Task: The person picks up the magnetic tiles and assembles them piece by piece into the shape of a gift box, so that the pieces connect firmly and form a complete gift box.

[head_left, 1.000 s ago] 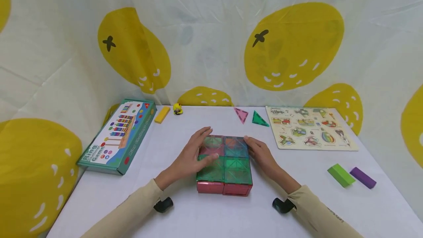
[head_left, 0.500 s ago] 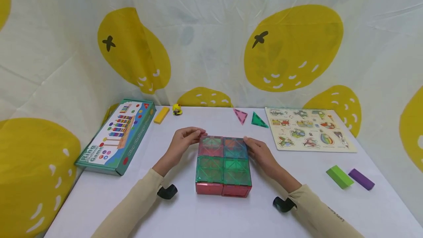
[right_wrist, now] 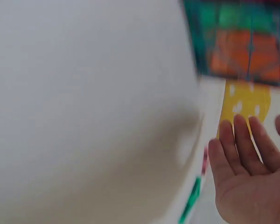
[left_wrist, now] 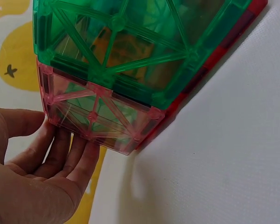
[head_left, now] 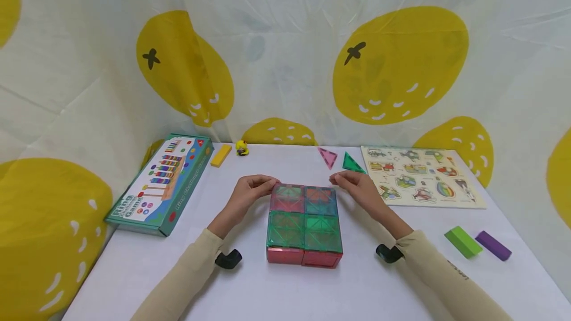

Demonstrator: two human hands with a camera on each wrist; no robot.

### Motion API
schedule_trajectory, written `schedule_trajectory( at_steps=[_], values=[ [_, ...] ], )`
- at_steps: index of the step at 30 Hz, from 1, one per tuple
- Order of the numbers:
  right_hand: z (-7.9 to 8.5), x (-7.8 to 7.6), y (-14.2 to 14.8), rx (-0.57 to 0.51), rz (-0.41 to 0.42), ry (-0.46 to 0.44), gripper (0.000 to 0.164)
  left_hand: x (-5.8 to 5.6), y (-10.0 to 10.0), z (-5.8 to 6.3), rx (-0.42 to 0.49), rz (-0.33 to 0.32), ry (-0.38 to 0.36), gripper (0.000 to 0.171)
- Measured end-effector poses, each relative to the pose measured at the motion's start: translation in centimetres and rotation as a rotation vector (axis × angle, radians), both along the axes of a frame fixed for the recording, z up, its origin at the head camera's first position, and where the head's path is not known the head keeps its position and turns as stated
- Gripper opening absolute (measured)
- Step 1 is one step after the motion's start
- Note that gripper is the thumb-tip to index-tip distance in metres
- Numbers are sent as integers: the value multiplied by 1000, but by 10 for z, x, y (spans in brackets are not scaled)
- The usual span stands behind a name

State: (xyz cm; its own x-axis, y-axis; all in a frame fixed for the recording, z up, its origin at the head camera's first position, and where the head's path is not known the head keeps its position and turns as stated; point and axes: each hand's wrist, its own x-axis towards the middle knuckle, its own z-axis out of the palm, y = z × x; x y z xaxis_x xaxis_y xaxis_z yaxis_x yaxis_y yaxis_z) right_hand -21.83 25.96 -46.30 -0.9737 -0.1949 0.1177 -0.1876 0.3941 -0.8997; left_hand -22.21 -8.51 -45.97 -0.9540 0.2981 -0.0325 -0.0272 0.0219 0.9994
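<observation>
A square, low block structure of see-through magnetic tiles [head_left: 305, 227] stands on the table in front of me. Its top has two green tiles nearer me, with a pink one [left_wrist: 93, 109] and a blue one [right_wrist: 247, 51] behind; the front wall is red. My left hand [head_left: 250, 194] is at the far left corner, and its fingertips [left_wrist: 86, 151] touch the far edge with the thumb close to them. Just off the far right corner is my right hand [head_left: 359, 189], its fingers spread and holding nothing in the right wrist view.
At the back lie a pink triangle tile [head_left: 328, 157] and a green one [head_left: 353, 163]. A wooden picture puzzle [head_left: 419, 201] lies right, near green [head_left: 464, 241] and purple blocks [head_left: 492, 245]. A game box [head_left: 165, 182], yellow block [head_left: 221, 155] and small figure [head_left: 242, 147] are left.
My left hand has lifted off the top and moved to the far left corner. My right hand has left the right side and shifted to beyond the far right corner. The structure stays put.
</observation>
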Motion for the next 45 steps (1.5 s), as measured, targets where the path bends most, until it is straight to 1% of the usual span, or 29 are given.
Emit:
schedule_trajectory(
  at_steps=[2, 4, 6, 7, 9, 13, 15, 17, 20, 25, 26, 28, 32, 35, 37, 40, 41, 43, 45],
  values=[
    [0, -12, 7, 134, -51, 109, 30, 0, 0, 0, -1, 2, -4, 27],
    [0, -24, 14, 266, -98, 202, 30, 0, -1, 0, 5, 7, -3, 27],
    [-1, -36, 19, 370, -125, 256, 33, 0, -2, 0, 8, 15, -4, 27],
    [-2, -41, 21, 407, -131, 259, 35, 0, -2, 0, 10, 18, -6, 27],
    [-6, -50, 25, 487, -128, 235, 42, 0, -3, -1, 14, 21, -12, 26],
    [-14, -62, 29, 613, -105, 127, 57, -3, -2, -3, 29, 4, -19, 27],
    [-18, -66, 31, 667, -87, 109, 62, -5, 0, -3, 35, -7, -18, 28],
    [-20, -68, 32, 703, -80, 113, 61, -6, 1, -4, 36, -18, -19, 29],
    [-21, -68, 31, 759, -66, 176, 55, -8, 2, -5, 31, -24, -24, 29],
    [-18, -67, 26, 837, -55, 274, 33, -7, 1, -5, 29, -23, -19, 31],
    [-18, -67, 25, 859, -52, 296, 28, -7, 0, -4, 28, -21, -18, 31],
    [-18, -67, 23, 915, -34, 353, 22, -6, -1, -5, 26, -21, -20, 32],
    [-19, -64, 19, 1034, 12, 487, 23, -5, -2, -5, 17, -21, -27, 33],
    [-18, -60, 17, 1086, 30, 543, 26, -5, -2, -5, 15, -20, -33, 33],
    [-17, -58, 17, 1095, 34, 546, 28, -4, -2, -5, 18, -17, -36, 32],
    [-15, -57, 19, 1078, 32, 521, 22, -5, -1, -6, 24, -16, -39, 32],
    [-15, -57, 20, 1060, 33, 506, 17, -5, -1, -6, 26, -16, -41, 32],
    [-14, -56, 23, 1023, 31, 471, 14, -5, -1, -6, 28, -14, -45, 33],
    [-15, -56, 26, 978, 20, 438, 17, -5, -1, -6, 31, -10, -51, 34]
  ],
)
